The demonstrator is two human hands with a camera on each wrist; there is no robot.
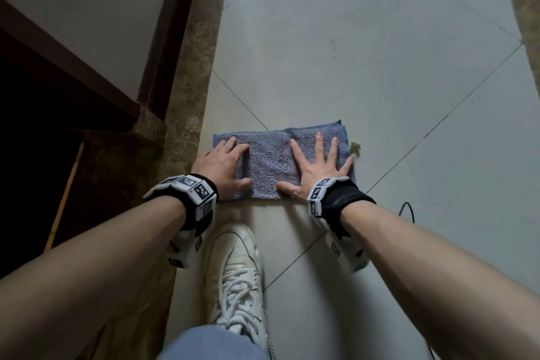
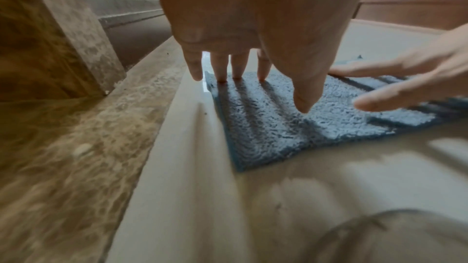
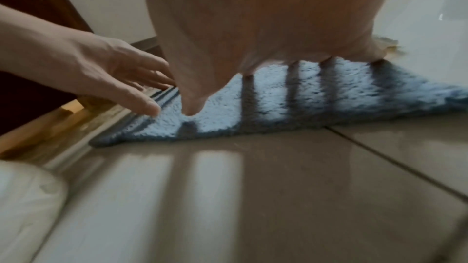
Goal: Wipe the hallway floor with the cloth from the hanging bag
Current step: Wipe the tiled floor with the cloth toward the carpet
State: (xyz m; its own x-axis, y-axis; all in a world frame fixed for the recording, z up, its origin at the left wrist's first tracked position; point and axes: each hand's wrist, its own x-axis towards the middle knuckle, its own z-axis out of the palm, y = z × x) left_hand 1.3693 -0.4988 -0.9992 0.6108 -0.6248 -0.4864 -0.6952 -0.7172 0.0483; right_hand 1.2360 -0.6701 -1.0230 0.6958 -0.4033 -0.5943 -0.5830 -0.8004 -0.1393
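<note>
A blue-grey terry cloth (image 1: pixel 270 159) lies folded flat on the pale glossy floor tiles (image 1: pixel 365 67), close to the left wall's stone skirting. My left hand (image 1: pixel 225 162) presses on the cloth's left end with straight fingers, its outer edge over the tile. My right hand (image 1: pixel 317 168) lies spread flat on the right half, fingers splayed. In the left wrist view the cloth (image 2: pixel 273 125) sits under the left hand's fingertips (image 2: pixel 236 71). The right wrist view shows the cloth (image 3: pixel 303 97) under my spread right hand (image 3: pixel 253 37). A small yellowish scrap (image 1: pixel 355 148) lies at the cloth's right edge.
A brown marbled skirting (image 1: pixel 190 73) and dark wooden door frame (image 1: pixel 163 38) run along the left. My white sneaker (image 1: pixel 233 275) stands just behind the cloth. A thin black cable (image 1: pixel 407 209) lies on the floor at right. Glossy tiles stretch ahead toward a bright opening.
</note>
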